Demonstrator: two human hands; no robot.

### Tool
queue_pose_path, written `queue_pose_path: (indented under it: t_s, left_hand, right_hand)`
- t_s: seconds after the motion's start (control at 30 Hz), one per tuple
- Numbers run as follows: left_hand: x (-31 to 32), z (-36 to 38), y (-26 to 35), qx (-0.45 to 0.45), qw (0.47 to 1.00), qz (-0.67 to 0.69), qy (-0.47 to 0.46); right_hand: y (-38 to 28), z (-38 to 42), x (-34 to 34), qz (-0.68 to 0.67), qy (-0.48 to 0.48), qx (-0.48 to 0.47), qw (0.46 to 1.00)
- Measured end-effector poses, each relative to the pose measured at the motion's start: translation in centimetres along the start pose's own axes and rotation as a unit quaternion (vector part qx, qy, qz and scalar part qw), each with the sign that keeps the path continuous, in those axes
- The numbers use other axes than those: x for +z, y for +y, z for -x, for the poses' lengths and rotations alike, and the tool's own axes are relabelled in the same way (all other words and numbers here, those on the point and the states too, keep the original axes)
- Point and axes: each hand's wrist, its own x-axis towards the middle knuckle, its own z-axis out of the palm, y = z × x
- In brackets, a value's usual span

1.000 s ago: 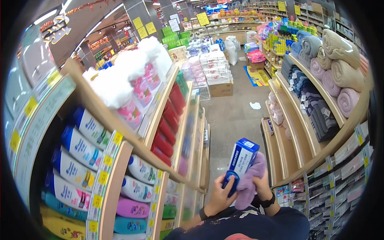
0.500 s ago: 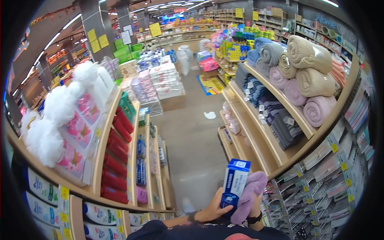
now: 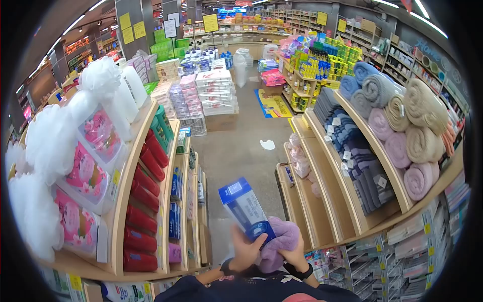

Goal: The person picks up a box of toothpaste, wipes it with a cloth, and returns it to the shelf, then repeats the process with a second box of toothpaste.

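At the lower middle, my left hand is closed on a blue and white box, its thumb across the box's lower front. The box leans with its top toward the left. Just to the right, my right hand grips a bunched purple towel. The towel presses against the box's lower right side and hangs down between the two hands. Some fingers of my right hand are hidden by the towel.
On the left a wooden shelf holds red bottles and pink packs with white puffs. At right stand shelves of rolled towels and folded dark cloths. A white scrap lies on the aisle floor.
The box and my left hand have moved left and up, and the box now tilts left. My right hand and the towel have moved left. The view has shifted.
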Motion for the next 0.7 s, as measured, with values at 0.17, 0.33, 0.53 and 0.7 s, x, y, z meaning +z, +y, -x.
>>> queue_pose_path:
  t_s: [0.17, 0.33, 0.53, 0.7]
  left_hand:
    - [-2.7, -5.6, -1.7, 0.067, 0.997, 0.006, -0.040]
    - [-3.6, -12.4, -0.7, 0.025, 0.986, -0.050, -0.158]
    - [-3.8, -18.3, -3.0, 0.176, 0.965, -0.059, -0.185]
    - [-2.6, -21.6, -4.5, 0.295, 0.928, -0.124, -0.194]
  right_hand:
    - [1.7, -7.5, 2.0, -0.090, 0.023, 0.047, 0.995]
    - [4.2, -12.1, 2.1, -0.114, 0.030, 0.068, 0.991]
    - [4.2, -14.0, 3.3, -0.207, 0.094, 0.124, 0.966]
    - [7.2, -15.0, 5.4, -0.274, 0.124, 0.133, 0.944]
